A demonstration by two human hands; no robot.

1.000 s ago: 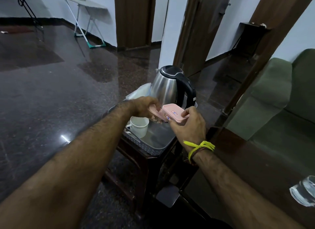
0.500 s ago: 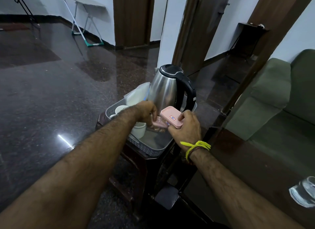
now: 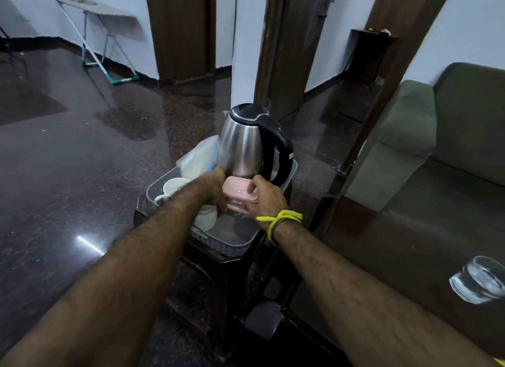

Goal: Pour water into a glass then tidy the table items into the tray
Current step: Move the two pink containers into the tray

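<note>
On the small dark stool [image 3: 207, 260] ahead of me sits the grey tray [image 3: 232, 245], and both hands are over it. My right hand [image 3: 263, 201] grips the upper pink box [image 3: 237, 189], thumb on its lid and fingers curled round its near edge. A second pink box [image 3: 235, 206] lies directly beneath the first, the two stacked and touching. My left hand [image 3: 216, 187] is at the left end of the stack; its fingers are hidden behind the wrist, so I cannot tell whether they grip the boxes or merely rest against them. A yellow thread band [image 3: 278, 220] circles the right wrist.

Inside the tray, the steel kettle [image 3: 241, 145] stands upright at the far end, black handle to the right, just behind the boxes. A pale plastic pouch [image 3: 198, 159] leans against the tray's far-left wall beside the kettle. One white cup [image 3: 175, 187] sits at the left wall; another white cup [image 3: 206, 219] stands partly under my left forearm.

The glass [image 3: 479, 283], holding water, stands on the dark worktop [image 3: 396, 257] at the far right, well apart from the tray. A green sofa [image 3: 437, 148] lies beyond the worktop, and an ironing board [image 3: 98, 11] stands against the far wall.
</note>
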